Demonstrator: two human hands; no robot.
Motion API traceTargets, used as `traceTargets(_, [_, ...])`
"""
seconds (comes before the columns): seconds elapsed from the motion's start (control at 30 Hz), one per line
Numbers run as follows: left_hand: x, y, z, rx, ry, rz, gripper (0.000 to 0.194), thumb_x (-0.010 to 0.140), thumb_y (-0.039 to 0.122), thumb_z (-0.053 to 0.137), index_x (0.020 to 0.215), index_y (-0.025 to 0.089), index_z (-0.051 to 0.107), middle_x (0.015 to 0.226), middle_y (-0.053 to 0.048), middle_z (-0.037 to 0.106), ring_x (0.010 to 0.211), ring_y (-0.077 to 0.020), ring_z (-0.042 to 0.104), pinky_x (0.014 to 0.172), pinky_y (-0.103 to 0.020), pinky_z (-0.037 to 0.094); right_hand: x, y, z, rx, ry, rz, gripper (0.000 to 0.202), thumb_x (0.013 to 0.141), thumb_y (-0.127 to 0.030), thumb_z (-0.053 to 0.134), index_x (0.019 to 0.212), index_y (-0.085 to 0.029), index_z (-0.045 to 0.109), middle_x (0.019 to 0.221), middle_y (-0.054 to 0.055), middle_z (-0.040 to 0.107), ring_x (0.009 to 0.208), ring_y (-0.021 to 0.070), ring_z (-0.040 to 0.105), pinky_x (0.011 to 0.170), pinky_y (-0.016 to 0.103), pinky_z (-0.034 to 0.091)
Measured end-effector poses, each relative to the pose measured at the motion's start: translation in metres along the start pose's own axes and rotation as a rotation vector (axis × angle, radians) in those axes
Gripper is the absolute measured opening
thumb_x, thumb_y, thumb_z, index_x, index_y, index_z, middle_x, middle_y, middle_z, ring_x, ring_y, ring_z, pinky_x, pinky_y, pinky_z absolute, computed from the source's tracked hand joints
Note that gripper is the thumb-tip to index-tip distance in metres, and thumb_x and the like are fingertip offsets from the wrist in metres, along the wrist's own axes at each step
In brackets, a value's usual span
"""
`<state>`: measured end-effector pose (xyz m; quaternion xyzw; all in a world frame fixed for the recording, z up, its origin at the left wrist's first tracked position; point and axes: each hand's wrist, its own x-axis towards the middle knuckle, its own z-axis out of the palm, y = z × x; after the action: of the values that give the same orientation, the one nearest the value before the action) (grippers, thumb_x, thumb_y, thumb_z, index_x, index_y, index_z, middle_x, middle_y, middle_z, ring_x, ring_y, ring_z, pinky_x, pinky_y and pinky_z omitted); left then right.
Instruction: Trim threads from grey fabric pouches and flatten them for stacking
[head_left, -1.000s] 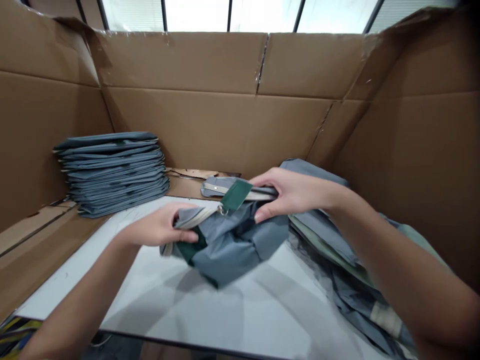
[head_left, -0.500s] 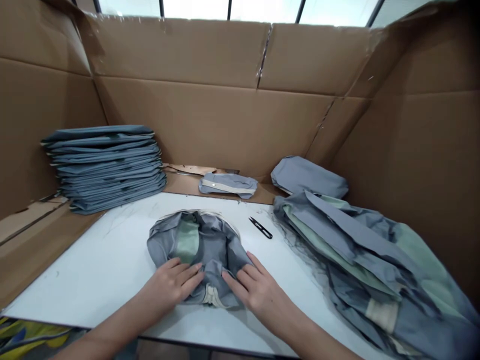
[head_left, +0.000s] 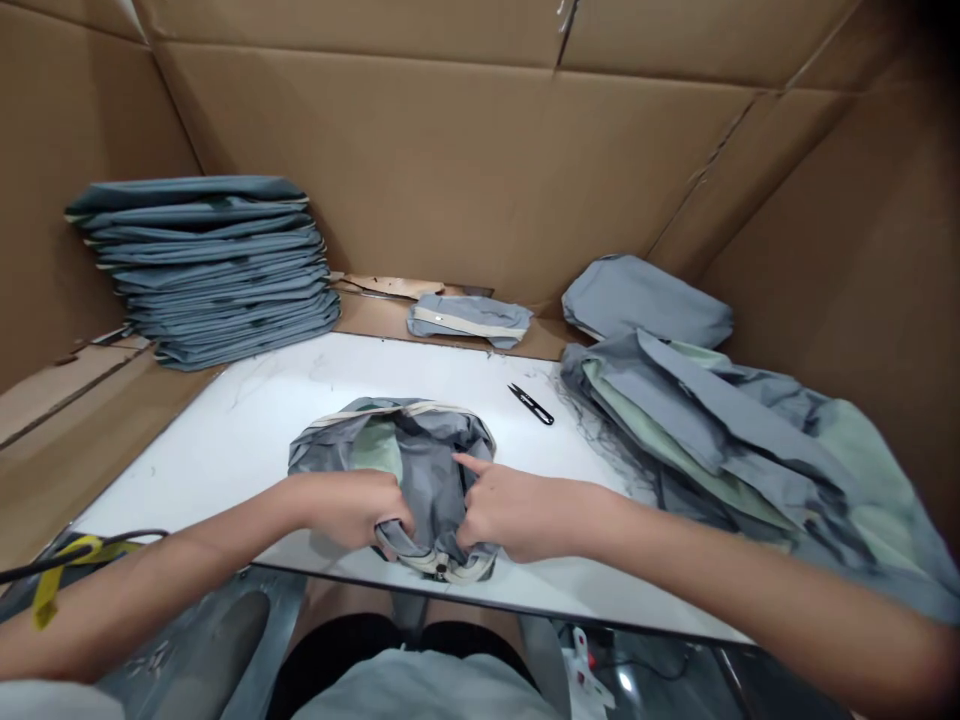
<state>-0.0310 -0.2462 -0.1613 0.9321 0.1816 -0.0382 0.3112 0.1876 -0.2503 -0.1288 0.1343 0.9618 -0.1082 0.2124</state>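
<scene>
A grey fabric bag (head_left: 431,470) with a light green patch and cream edging lies opened out in front of me on the white table. At its near edge shows a zipper end. My left hand (head_left: 367,508) is closed round a fold of the bag on its near left side. On the right side, my right hand (head_left: 506,505) has its index finger stretched out over the bag, while its other fingers are curled onto the fabric. Their tips are partly hidden in the folds. Black thread snips (head_left: 532,404) lie apart from both hands, behind the bag to the right.
A tall stack of folded blue-grey fabric pieces (head_left: 217,270) stands at the back left. A small grey pouch (head_left: 471,318) lies at the back. To the right are a rounded grey piece (head_left: 645,300) and a heap of grey-green fabric (head_left: 750,440). Cardboard walls (head_left: 420,150) surround the table.
My view has tilted down. My left hand has gone from lying on the bag to gripping a fold of it. My right hand has turned inward, with its fingers curled and index finger out.
</scene>
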Motion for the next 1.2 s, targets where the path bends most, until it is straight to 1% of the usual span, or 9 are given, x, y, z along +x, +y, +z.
traceTargets(0.13, [0.002, -0.010, -0.010, -0.285, -0.241, -0.071, 0.014, 0.069, 0.025, 0.065, 0.065, 0.012, 0.060, 0.053, 0.002, 0.051, 0.048, -0.0067, 0.038, 0.044, -0.016, 0.028, 0.009, 0.011, -0.020, 0.140, -0.226, -0.014, 0.028, 0.067, -0.013, 0.054, 0.094, -0.016, 0.063, 0.078, 0.005, 0.062, 0.074, 0.0090, 0.051, 0.086, 0.028, 0.038])
traceTargets(0.23, [-0.004, -0.025, -0.016, -0.521, -0.331, -0.126, 0.025, 0.062, 0.031, 0.070, 0.059, 0.010, 0.056, 0.051, 0.002, 0.048, 0.049, -0.0078, 0.041, 0.043, -0.015, 0.031, 0.011, 0.028, -0.026, 0.328, -0.304, 0.044, 0.023, 0.071, -0.023, 0.056, 0.088, -0.010, 0.063, 0.074, 0.003, 0.059, 0.068, 0.0057, 0.047, 0.064, 0.016, 0.036])
traceTargets(0.37, [-0.014, -0.047, -0.020, -0.728, -0.381, -0.076, 0.029, 0.056, 0.033, 0.075, 0.057, 0.009, 0.057, 0.051, 0.000, 0.052, 0.050, -0.0091, 0.043, 0.046, -0.016, 0.036, 0.006, 0.042, -0.030, 0.736, -0.217, 0.043, 0.034, 0.073, -0.018, 0.053, 0.105, -0.008, 0.056, 0.093, 0.004, 0.060, 0.077, 0.0037, 0.050, 0.066, 0.010, 0.039])
traceTargets(0.47, [-0.018, -0.057, -0.019, -0.938, -0.359, -0.024, 0.034, 0.052, 0.036, 0.078, 0.063, 0.009, 0.061, 0.059, -0.004, 0.059, 0.054, -0.0111, 0.048, 0.053, -0.017, 0.042, 0.001, 0.041, -0.033, 1.041, -0.126, 0.002, 0.048, 0.072, -0.027, 0.056, 0.115, -0.006, 0.049, 0.106, 0.008, 0.056, 0.086, 0.0050, 0.052, 0.070, 0.010, 0.043])
traceTargets(0.6, [-0.022, -0.062, -0.021, -1.135, -0.219, -0.033, 0.036, 0.052, 0.039, 0.078, 0.066, 0.009, 0.062, 0.060, -0.003, 0.059, 0.054, -0.0090, 0.049, 0.054, -0.015, 0.044, -0.002, 0.031, -0.036, 1.218, 0.035, 0.092, 0.068, 0.052, -0.044, 0.073, 0.106, -0.007, 0.053, 0.098, 0.004, 0.058, 0.080, 0.0049, 0.052, 0.065, 0.010, 0.044])
traceTargets(0.8, [-0.031, -0.064, -0.046, -1.043, 0.056, -0.113, 0.042, 0.051, 0.038, 0.079, 0.075, 0.007, 0.064, 0.062, -0.003, 0.058, 0.055, -0.0078, 0.049, 0.051, -0.013, 0.041, -0.001, 0.029, -0.042, 1.187, 0.226, 0.349, 0.053, 0.054, -0.051, 0.070, 0.085, -0.009, 0.058, 0.074, -0.001, 0.055, 0.061, 0.0001, 0.046, 0.052, 0.008, 0.038])
traceTargets(0.97, [-0.023, -0.066, -0.064, -0.863, 0.066, -0.125, 0.050, 0.048, 0.048, 0.078, 0.073, 0.007, 0.064, 0.065, -0.002, 0.058, 0.058, -0.0078, 0.048, 0.051, -0.013, 0.040, 0.005, 0.033, -0.030, 1.494, 0.274, 0.307, 0.061, 0.046, -0.043, 0.077, 0.093, -0.009, 0.058, 0.077, 0.000, 0.058, 0.063, 0.0014, 0.051, 0.057, 0.010, 0.044])
traceTargets(1.1, [-0.008, -0.064, -0.080, -0.671, 0.022, -0.114, 0.051, 0.046, 0.045, 0.079, 0.078, 0.006, 0.066, 0.070, -0.003, 0.060, 0.064, -0.0102, 0.049, 0.058, -0.015, 0.042, 0.011, 0.039, -0.016, 1.739, 0.048, 0.063, 0.076, 0.040, -0.047, 0.079, 0.100, -0.007, 0.056, 0.084, 0.006, 0.062, 0.068, 0.0044, 0.056, 0.066, 0.016, 0.050])
traceTargets(1.2, [-0.003, -0.065, -0.090, -0.592, 0.067, -0.133, 0.051, 0.047, 0.041, 0.080, 0.082, 0.006, 0.067, 0.070, -0.004, 0.060, 0.064, -0.0112, 0.049, 0.058, -0.016, 0.042, 0.010, 0.049, -0.020, 1.695, -0.040, 0.095, 0.076, 0.040, -0.051, 0.077, 0.097, -0.006, 0.056, 0.079, 0.005, 0.061, 0.063, 0.0047, 0.055, 0.059, 0.016, 0.048])
